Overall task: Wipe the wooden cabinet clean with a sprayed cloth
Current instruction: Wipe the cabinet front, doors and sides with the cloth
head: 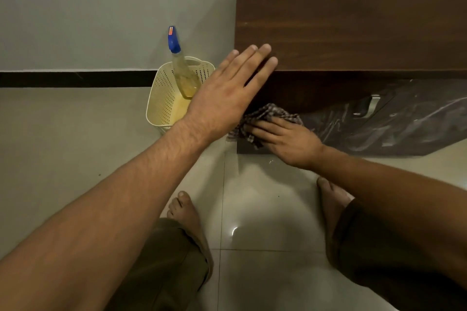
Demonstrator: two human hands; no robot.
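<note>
two hands: left hand flat on cabinet, right hand pressing one cloth.

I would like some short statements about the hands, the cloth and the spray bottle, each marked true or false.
1. The right hand presses the checked cloth against the cabinet's front. True.
2. The left hand holds the spray bottle. False: it lies flat and open on the cabinet top's corner.
3. The spray bottle stands in the perforated cream basket. True.
4. The basket stands on top of the cabinet. False: it stands on the tiled floor beside it.
</note>
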